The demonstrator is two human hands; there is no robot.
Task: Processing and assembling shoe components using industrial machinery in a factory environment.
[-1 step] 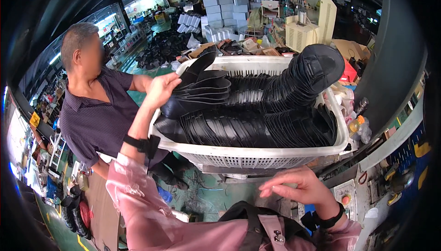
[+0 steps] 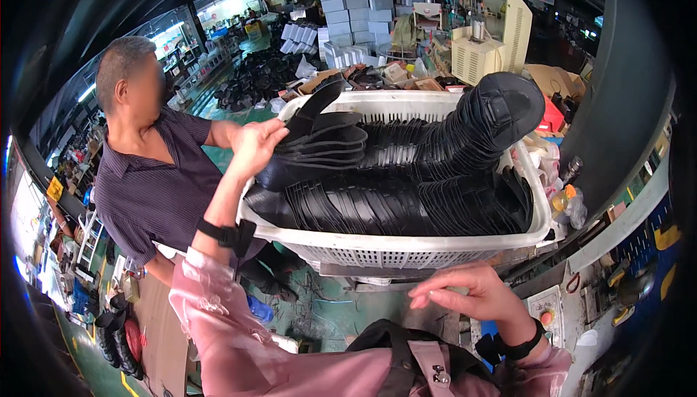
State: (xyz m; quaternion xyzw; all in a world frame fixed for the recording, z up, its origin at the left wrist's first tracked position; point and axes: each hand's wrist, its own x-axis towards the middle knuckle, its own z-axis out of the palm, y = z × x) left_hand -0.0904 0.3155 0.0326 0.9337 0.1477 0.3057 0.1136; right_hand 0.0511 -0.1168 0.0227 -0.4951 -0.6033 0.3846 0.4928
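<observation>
My left hand (image 2: 255, 146) is at the left end of a white plastic basket (image 2: 406, 242), its fingers closed on the edge of a black shoe sole (image 2: 319, 103) that tilts up above the others. Several more soles fan out loosely just under it. The basket is filled with rows of black soles (image 2: 356, 205) packed on edge, and one row (image 2: 501, 110) rises above the rim at the right. In front of the basket, my right hand (image 2: 465, 292) hovers in the air, touching nothing, with fingers stretched and thumb apart.
A person in a dark striped shirt (image 2: 163, 165) stands close at the left, beside the basket. A thick dark pillar (image 2: 617, 107) rises at the right. Stacked boxes (image 2: 356, 12) and a beige machine (image 2: 494, 41) are behind. A brown board (image 2: 163, 324) lies at lower left.
</observation>
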